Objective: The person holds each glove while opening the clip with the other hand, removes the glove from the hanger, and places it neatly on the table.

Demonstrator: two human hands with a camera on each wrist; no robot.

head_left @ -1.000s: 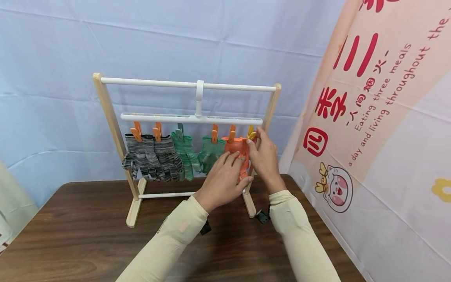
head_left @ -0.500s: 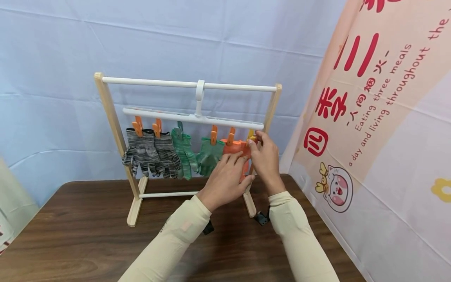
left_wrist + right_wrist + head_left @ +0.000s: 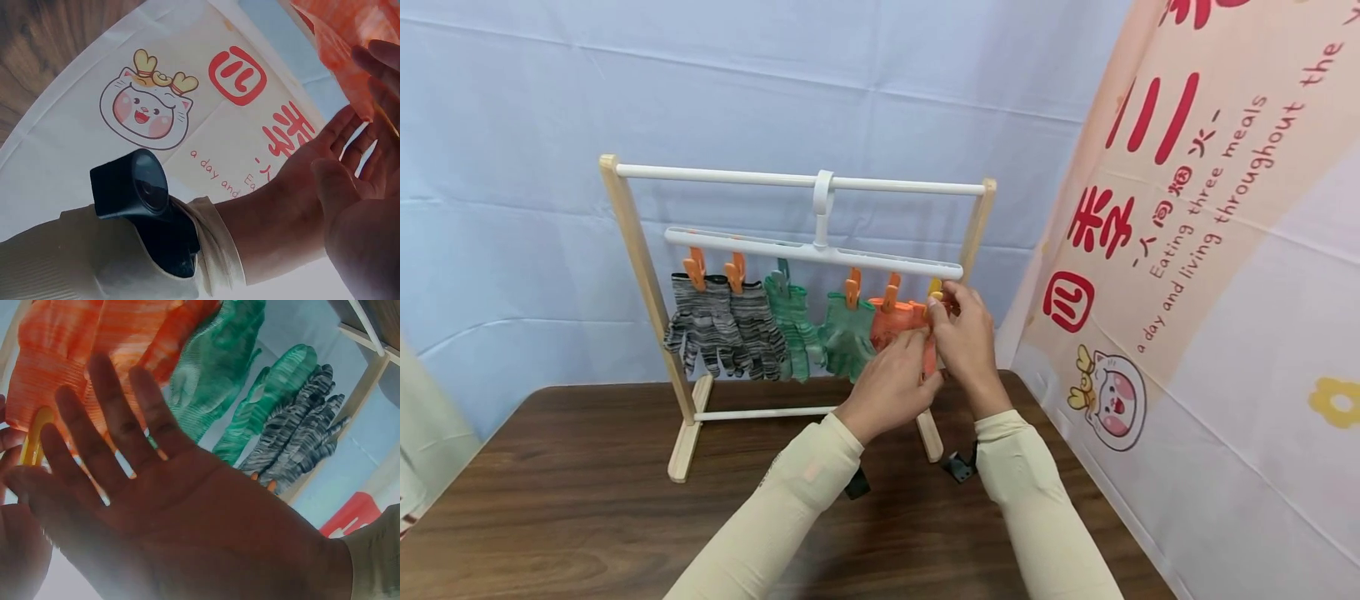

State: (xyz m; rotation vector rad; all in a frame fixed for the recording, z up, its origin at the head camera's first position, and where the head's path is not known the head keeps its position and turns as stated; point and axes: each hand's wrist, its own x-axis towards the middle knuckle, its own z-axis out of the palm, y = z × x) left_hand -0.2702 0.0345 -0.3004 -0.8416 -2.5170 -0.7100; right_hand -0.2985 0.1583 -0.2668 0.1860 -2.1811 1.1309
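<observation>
An orange knit glove [image 3: 893,319] hangs at the right end of a white clip hanger [image 3: 880,264]. My right hand [image 3: 966,342] pinches the yellow clothes peg [image 3: 935,287] at the glove's cuff between thumb and fingers. My left hand [image 3: 891,383] is against the lower part of this glove; the right wrist view shows its fingers [image 3: 112,406] extended and spread across the orange cloth. Two green gloves [image 3: 850,333] and grey striped gloves [image 3: 700,312] hang farther left from orange pegs [image 3: 696,268] and a dark green peg [image 3: 783,275].
The hanger hooks over the top rail [image 3: 715,175] of a wooden-legged rack on the brown table [image 3: 587,517]. It tilts down toward the right. A printed banner [image 3: 1120,250] borders the table's right side. Each wrist carries a small black camera [image 3: 134,184].
The hanger's right end has dropped and its left end has risen. My left hand has shifted slightly right along the orange glove. The right hand stays at the yellow peg.
</observation>
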